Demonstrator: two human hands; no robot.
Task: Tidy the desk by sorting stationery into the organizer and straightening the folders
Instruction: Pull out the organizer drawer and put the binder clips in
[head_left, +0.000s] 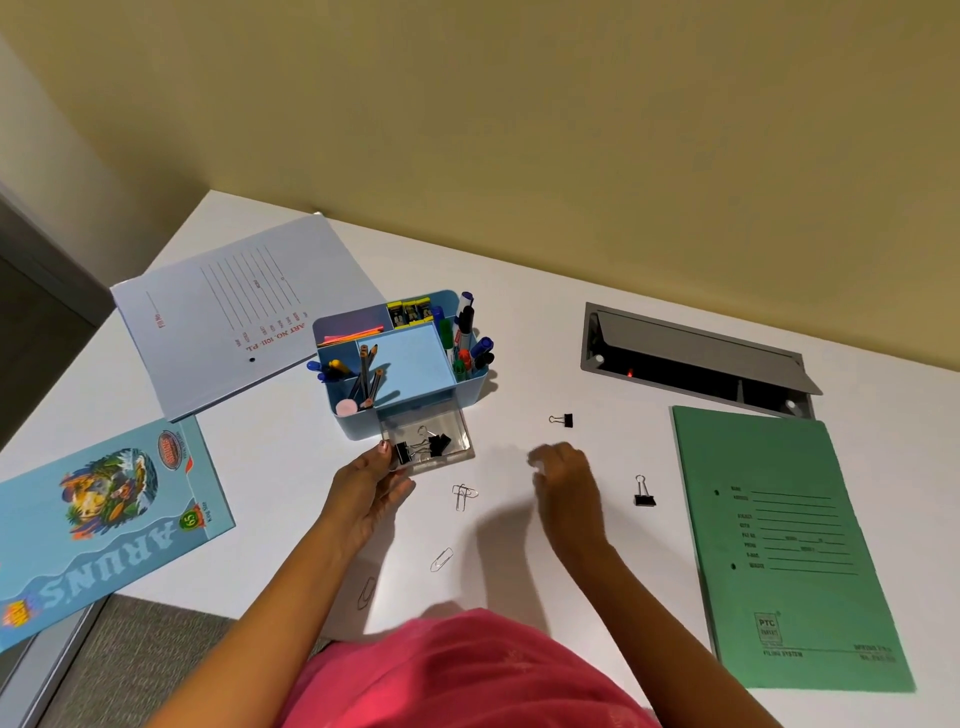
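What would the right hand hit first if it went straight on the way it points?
The right hand would probably meet the small black binder clip lying just beyond it; its height above the surface is unclear.

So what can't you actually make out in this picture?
Head view only:
Right hand: motion-blurred; whether it holds anything is unclear.
Blue notebook: cut off by the left edge.
Cable hatch: inside lost in shadow.
Green folder: small print unreadable.
Clear drawer: near corner covered by left hand.

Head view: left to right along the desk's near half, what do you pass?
Blue notebook → left hand gripping the clear drawer → paper clip cluster → right hand → larger binder clip → green folder.
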